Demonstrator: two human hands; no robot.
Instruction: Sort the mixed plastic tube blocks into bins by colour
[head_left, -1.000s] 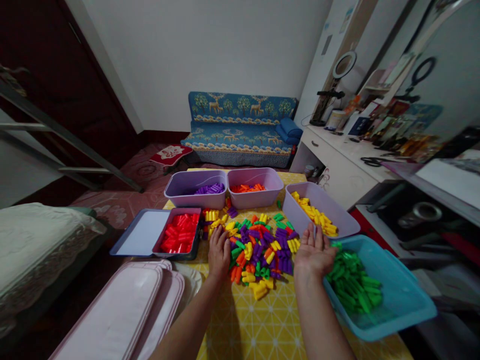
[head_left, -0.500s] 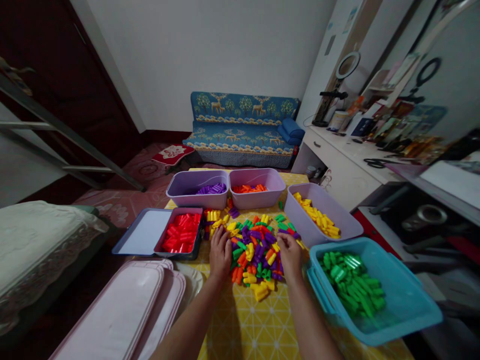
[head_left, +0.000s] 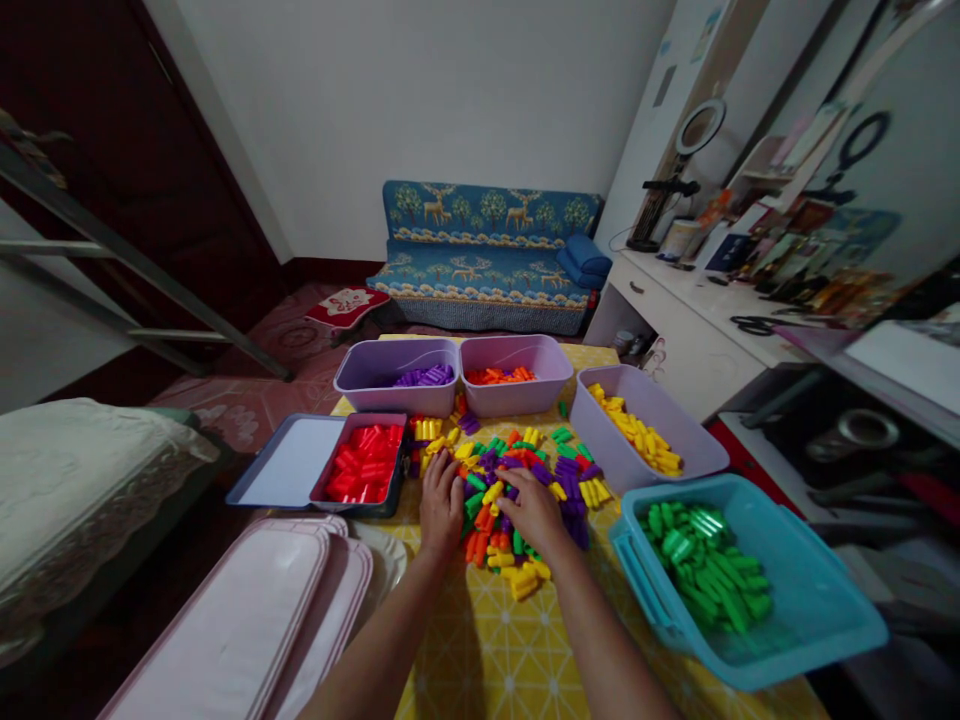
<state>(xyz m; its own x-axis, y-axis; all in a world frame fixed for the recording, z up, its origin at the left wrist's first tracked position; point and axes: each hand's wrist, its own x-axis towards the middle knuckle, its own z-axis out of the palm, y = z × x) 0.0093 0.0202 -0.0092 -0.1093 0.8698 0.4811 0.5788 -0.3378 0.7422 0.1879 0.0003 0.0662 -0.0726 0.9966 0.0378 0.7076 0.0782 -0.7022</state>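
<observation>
A heap of small plastic toy blocks [head_left: 517, 545] in yellow, orange, green, purple and red covers the middle of the table. My left hand [head_left: 441, 505] rests at the heap's left edge, fingers stretched out over yellow pieces. Over the middle of the heap is my right hand [head_left: 534, 510], its thumb and forefinger apart beside a yellow block [head_left: 493, 492]. The undersides of both hands are hidden. To the right of this hand lie purple blocks [head_left: 572, 492] and several yellow blocks [head_left: 595, 492] side by side.
Lilac bins hold purple [head_left: 360, 390], orange [head_left: 516, 402] and yellow pieces [head_left: 694, 455]. A teal bin [head_left: 817, 600] with green pieces stands front right. Red pieces fill a hinged box [head_left: 360, 508] at left, its lid open. Pale lids [head_left: 225, 620] lie front left.
My right hand has moved left from the heap's right side to its middle, its fingers parting. Yellow blocks now show near the right bin. My left hand stays nearly still.
</observation>
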